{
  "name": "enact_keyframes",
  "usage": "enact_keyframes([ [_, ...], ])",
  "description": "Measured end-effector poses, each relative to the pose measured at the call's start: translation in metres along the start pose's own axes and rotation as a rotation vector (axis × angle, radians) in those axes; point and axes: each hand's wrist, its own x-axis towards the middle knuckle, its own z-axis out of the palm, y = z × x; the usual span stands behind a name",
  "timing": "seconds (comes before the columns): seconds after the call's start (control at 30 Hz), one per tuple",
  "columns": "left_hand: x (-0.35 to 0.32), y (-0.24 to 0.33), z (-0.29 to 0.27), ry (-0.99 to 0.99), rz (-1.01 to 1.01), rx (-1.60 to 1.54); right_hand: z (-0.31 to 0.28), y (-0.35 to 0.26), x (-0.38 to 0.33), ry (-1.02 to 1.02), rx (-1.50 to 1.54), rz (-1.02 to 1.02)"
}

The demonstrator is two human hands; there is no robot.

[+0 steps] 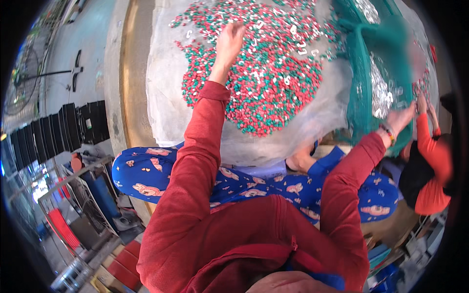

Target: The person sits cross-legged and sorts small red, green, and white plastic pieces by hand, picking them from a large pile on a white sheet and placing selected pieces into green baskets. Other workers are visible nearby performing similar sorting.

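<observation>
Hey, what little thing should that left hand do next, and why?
Perhaps the left hand should pick out one of the white pieces near it. They lie scattered among the red and green bits, while the green basket near the right hand holds pale, shiny pieces. I can't tell whether it already holds one.

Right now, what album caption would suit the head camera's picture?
Left hand at a spread of red, green and white pieces, right hand by a green basket.
</observation>
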Motion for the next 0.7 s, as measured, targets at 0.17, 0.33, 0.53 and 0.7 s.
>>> enact_keyframes([
  [0.17,-0.018,-0.064,0.032,-0.315,-0.086,0.163,0.019,0.048,-0.005,0.092,-0.957,-0.638],
  [0.33,-0.044,-0.089,0.092,-0.18,0.202,0.476,0.139,0.148,-0.087,-0.768,-0.71,-0.125],
  [0.53,-0.043,-0.109,0.079,-0.422,0.139,0.382,0.151,0.192,-0.126,-1.573,-1.319,0.088],
  [0.7,-0.053,-0.111,0.037,-0.236,-0.029,0.303,0.117,0.208,-0.169,-1.386,-1.218,-0.19],
])
